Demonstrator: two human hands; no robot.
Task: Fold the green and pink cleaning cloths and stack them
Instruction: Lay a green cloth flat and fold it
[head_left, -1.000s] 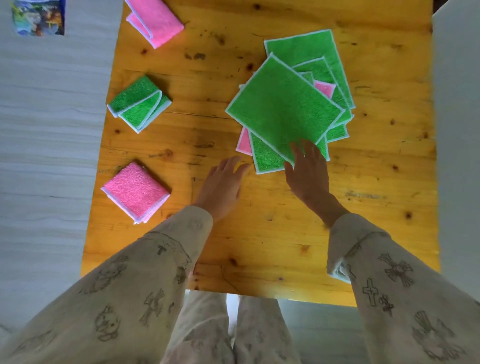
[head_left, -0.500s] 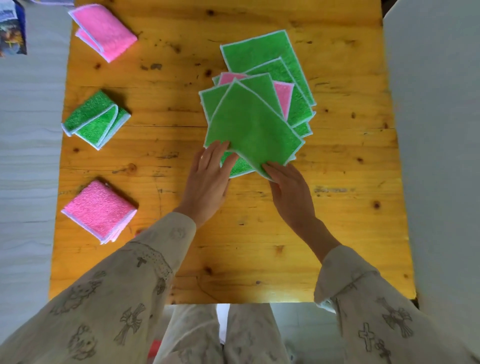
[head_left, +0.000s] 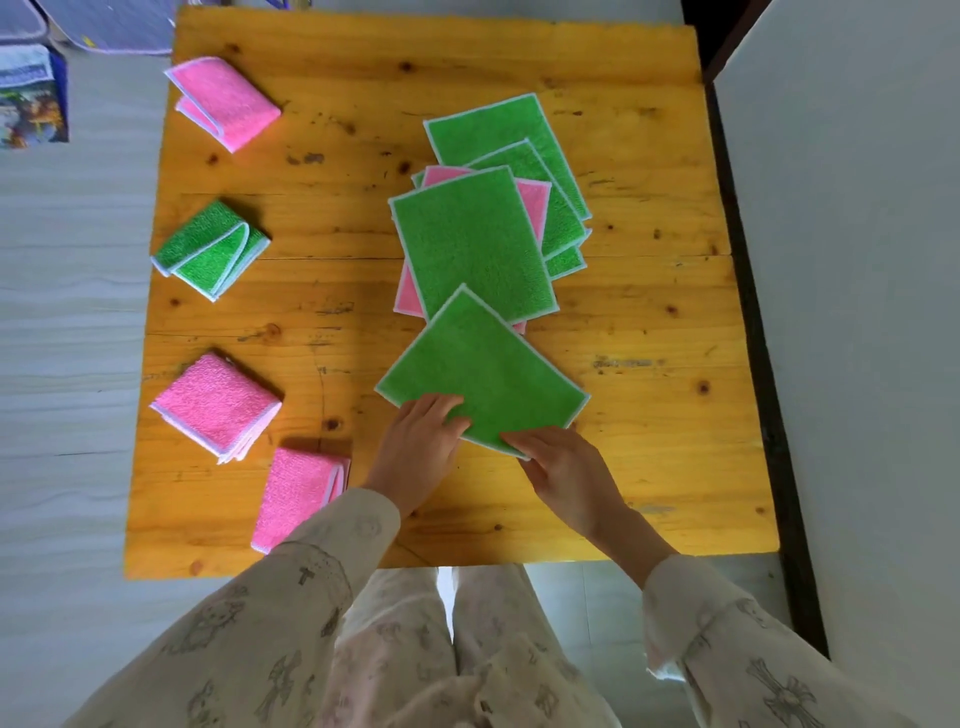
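A flat green cloth (head_left: 480, 371) lies turned like a diamond on the wooden table (head_left: 649, 364), its far corner overlapping the loose pile of unfolded cloths (head_left: 483, 234). The left hand (head_left: 421, 441) rests on its near left edge, fingers together and fairly straight on top. The right hand (head_left: 563, 467) seems to pinch the near corner, fingers curled at the hem, though the thumb is hidden. Along the table's left side sit a folded green cloth (head_left: 210, 249) and three folded pink cloths (head_left: 218, 402), well apart from each other
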